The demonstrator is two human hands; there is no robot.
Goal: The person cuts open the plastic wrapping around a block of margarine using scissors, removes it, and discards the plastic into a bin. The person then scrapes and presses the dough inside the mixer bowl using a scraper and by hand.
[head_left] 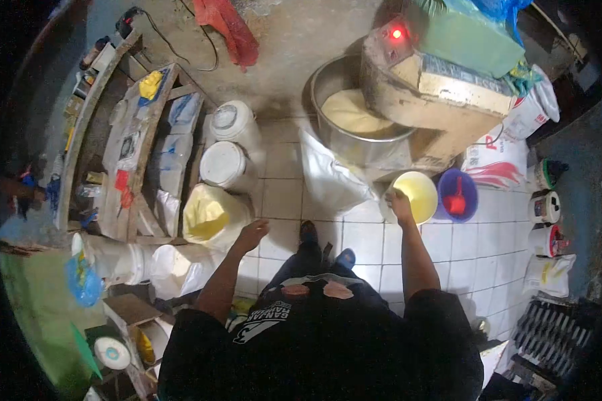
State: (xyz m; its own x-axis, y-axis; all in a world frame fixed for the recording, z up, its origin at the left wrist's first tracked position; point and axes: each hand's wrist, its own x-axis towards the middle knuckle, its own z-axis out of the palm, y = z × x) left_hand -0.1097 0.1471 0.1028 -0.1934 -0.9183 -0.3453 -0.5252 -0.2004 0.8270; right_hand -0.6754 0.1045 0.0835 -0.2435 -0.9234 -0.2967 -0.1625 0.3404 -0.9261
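My right hand (399,204) is closed on the near-left rim of a pale yellow bucket (432,212) standing on the tiled floor. What lies inside it looks pale yellow, too blurred to name. My left hand (253,235) hangs free, fingers stretched and apart, near an open white sack with a yellow inside (211,217). Ahead of me is a large metal mixing bowl (374,140) with pale dough (353,112) in it, under the head of a mixer (441,100). A purple bucket (471,212) holding a red scoop (455,203) stands right of the yellow one.
White lidded buckets (226,164) line the left beside a wooden shelf (140,154). A white sack (328,167) stands before the bowl. Printed sacks (498,160) lean behind the purple bucket. Small tubs (545,207) and a dark rack (552,334) run along the right wall.
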